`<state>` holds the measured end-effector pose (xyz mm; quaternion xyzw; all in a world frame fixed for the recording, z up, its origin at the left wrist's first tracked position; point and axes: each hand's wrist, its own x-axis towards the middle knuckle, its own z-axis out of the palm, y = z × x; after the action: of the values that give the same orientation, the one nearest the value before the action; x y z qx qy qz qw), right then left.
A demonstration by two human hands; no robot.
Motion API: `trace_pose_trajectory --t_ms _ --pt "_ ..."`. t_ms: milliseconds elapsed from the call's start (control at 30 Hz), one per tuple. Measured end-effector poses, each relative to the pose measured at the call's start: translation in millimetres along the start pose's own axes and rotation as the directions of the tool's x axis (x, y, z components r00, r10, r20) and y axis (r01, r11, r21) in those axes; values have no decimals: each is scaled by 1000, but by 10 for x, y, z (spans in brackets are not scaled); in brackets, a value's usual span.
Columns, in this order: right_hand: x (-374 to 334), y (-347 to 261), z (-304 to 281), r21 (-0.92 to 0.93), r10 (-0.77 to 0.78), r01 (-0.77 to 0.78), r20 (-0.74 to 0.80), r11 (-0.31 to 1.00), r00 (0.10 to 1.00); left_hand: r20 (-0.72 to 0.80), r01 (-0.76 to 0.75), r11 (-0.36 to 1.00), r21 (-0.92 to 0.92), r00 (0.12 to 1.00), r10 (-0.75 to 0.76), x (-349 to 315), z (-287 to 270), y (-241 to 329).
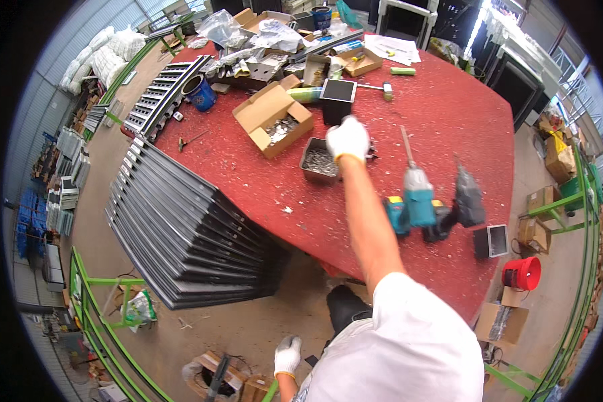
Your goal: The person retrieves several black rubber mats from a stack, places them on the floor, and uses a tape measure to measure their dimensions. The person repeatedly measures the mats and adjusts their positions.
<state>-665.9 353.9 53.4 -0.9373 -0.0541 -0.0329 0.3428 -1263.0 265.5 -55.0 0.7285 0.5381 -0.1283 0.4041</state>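
Note:
My right hand [348, 139], in a white glove, reaches out over the red table [449, 100]. It is beside a small dark square tub [318, 164] of metal fixings, just in front of an upright black box-shaped container [338, 97]. Its fingers are turned away from view, so what they hold, if anything, is hidden. A few dark bits show at its right edge. Low at my left side hangs my gloved left hand [288, 355], fingers loosely extended and nothing visible in it. An open cardboard box [275, 124] with flat metal pieces lies left of the tub.
Teal cordless drills [419, 197] stand right of my arm, near another black box-shaped piece [491, 241]. A hammer [386, 90] lies behind. Stacked black frames [181, 228] lean at the table's left edge. A blue can [199, 92] and a red bucket [522, 273] are farther out.

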Motion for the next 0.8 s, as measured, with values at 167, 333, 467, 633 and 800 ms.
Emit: trace_pose_trajectory --t_ms 167,333,467,633,800 --pt "878 292 649 -386 215 -62 366 920 905 45 -64 985 159 997 58 302 -621 -174" --pt "840 208 488 -472 193 -30 301 881 934 -2 100 995 16 995 -100 461 -848 -107" --pt "473 -209 -235 -285 -49 98 173 954 984 37 26 1000 9 999 -26 618 -947 24" --pt "-847 -616 -968 440 -346 250 153 863 926 63 -238 970 -49 969 241 738 -1015 241" --pt "-2577 -118 -1490 765 -444 -134 496 629 747 162 -361 862 -355 885 437 762 -903 307"
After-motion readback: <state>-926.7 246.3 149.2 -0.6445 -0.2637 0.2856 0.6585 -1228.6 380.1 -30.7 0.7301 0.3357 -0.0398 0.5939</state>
